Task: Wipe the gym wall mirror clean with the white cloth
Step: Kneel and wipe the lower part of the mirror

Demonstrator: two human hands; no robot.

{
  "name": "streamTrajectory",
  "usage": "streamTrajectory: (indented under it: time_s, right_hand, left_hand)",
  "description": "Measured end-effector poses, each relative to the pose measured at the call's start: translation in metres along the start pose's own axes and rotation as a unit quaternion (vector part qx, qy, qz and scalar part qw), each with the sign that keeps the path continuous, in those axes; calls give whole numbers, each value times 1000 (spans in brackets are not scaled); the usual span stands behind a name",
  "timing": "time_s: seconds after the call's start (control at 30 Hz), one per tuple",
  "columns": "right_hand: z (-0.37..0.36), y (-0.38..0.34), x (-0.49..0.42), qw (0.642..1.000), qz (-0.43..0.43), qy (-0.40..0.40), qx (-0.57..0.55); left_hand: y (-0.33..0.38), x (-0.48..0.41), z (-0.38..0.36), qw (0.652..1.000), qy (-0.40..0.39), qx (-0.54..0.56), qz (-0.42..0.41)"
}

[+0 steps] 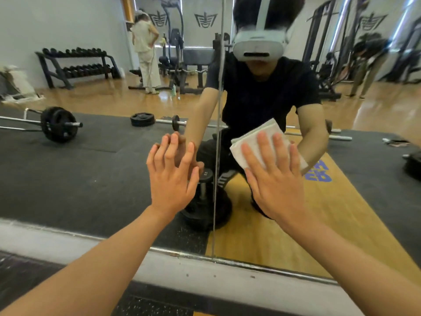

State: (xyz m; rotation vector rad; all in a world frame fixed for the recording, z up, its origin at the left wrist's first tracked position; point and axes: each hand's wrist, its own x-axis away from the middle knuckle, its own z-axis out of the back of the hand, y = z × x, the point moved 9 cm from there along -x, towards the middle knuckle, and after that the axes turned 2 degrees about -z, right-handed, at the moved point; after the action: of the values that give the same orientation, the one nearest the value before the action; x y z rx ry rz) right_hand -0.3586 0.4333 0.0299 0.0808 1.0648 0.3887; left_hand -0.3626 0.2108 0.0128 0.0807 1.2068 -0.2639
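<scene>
The gym wall mirror (95,169) fills most of the head view, with a vertical seam (216,179) between two panels. My right hand (276,176) presses a folded white cloth (252,142) flat against the glass just right of the seam, fingers straight and spread. My left hand (172,176) is raised in front of the left panel, fingers straight and spread, fingertips at or close to the glass; it holds nothing. The cloth's lower part is hidden under my right palm.
The mirror's metal bottom edge (250,262) sits above a grey wall ledge (68,242) and dark speckled floor. Reflected in the glass are barbells, a dumbbell rack, weight machines, another person standing and my own crouched reflection.
</scene>
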Motion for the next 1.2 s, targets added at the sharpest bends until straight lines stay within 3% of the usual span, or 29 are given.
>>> streamTrajectory:
  time_s: [0.17,0.43,0.6,0.7,0.8,0.9,1.07,1.2]
  right_hand:
    - [-4,-3,6,1000,-14,2,26]
    - [21,12,-24,996,71,-12,47]
    - [67,29,-111,998,-6,59,20]
    - [39,15,-62,997,-56,60,9]
    - [-5,-11,11,999,24,-19,45]
    - [6,-2,-3,997,60,-9,44]
    - [84,41,-140,994,-59,91,-3]
    - [68,27,-105,993,-70,92,-1]
  left_hand:
    - [19,-43,18,997,43,52,-29]
    - [21,-47,-6,998,47,-15,-46]
    - [22,-47,-6,997,59,-17,-44]
    - [19,-47,-6,997,66,-16,-47]
    - [20,-46,-8,997,64,-19,-45]
    - [20,-44,-8,997,62,-15,-42]
    - [21,-45,-7,997,67,-13,-38]
    - [20,-46,-7,997,69,-14,-38]
